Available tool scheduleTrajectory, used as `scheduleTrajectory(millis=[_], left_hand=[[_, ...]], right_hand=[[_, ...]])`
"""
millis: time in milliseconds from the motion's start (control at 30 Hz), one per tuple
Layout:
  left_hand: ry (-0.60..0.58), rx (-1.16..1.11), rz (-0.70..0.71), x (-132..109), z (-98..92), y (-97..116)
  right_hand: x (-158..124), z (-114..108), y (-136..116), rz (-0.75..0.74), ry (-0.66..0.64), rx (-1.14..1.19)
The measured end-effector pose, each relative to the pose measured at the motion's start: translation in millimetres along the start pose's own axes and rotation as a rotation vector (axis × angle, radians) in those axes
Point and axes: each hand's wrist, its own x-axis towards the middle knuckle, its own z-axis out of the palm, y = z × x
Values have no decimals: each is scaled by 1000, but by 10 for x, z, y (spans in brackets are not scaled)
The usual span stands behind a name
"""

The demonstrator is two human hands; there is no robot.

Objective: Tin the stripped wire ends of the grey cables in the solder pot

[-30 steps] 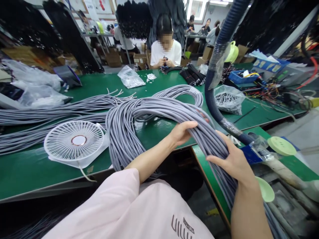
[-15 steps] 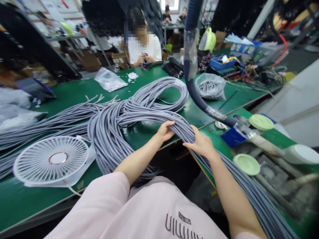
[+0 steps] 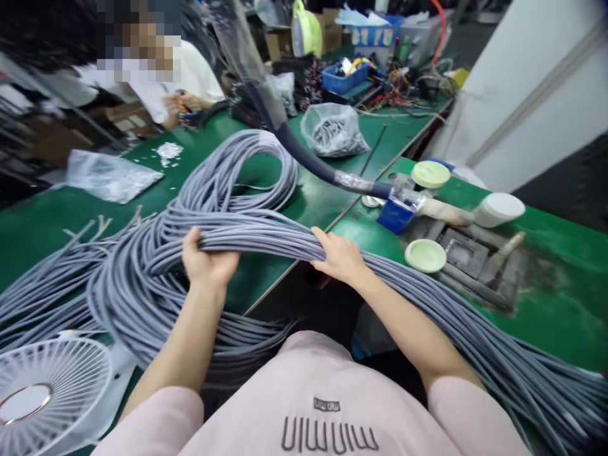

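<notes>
A thick bundle of grey cables [image 3: 266, 240] runs from a looped heap on the green table, across in front of me and off to the lower right. My left hand [image 3: 209, 263] cups the bundle from below, its thumb up against the near side. Farther right, my right hand [image 3: 342, 256] wraps over the same bundle, with thumb and forefinger showing at its left. Big loops of the grey cables [image 3: 128, 278] lie left of my left hand, and another loop curves round behind. Stripped-looking pale cable ends stick up at the far left.
A white fan [image 3: 57, 380] stands at lower left. A dark hose [image 3: 313, 158] slopes down to a blue box [image 3: 396, 212] near a metal fixture and green lids [image 3: 425, 255]. Plastic bags [image 3: 335, 130] lie behind. Across the table [image 3: 560, 266] sits a co-worker in white.
My view has turned to the right. My left hand has slid leftward along the bundle, so the hands are farther apart. The cable bundle now stretches flatter towards the right.
</notes>
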Motion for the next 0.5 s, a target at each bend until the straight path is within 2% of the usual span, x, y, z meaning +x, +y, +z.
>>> scheduleTrajectory(millis=[100,200,267,367,433,500], left_hand=[[-92,-3,45,322,245,16],[-211,110,-1,662,355,-51],[-297,245,-72,871,326,-129],[-379,549,-46,1112,196,-183],[-421,778,-38,1213,118,-135],[-464,914,-83,1284,84,-37]], right_hand=[[-27,-22,20,22,109,-17],[20,-15,49,103,162,-44],[88,16,76,164,142,-63],[205,68,124,222,77,-82],[268,83,157,242,38,-73],[309,80,190,261,13,-52]])
